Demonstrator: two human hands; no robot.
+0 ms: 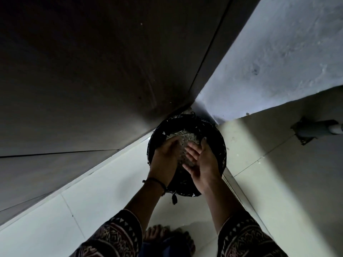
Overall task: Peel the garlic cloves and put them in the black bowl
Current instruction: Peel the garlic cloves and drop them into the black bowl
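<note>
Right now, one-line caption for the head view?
Black-lined bin of pale scraps, left hand and right hand held above it.

Over a black-lined bin point(220, 143) set in the wall corner, the left hand point(164, 156) and the flat-palmed right hand point(203, 161) hover close together above pale peels point(182, 137) inside it.

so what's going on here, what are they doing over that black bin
A person stands on a tiled floor over a round black bin lined with a black bag. Both hands are above its opening: the left hand back up, the right hand open with its palm towards the left one. Pale papery scraps lie inside. No garlic clove or bowl is in view.
</note>
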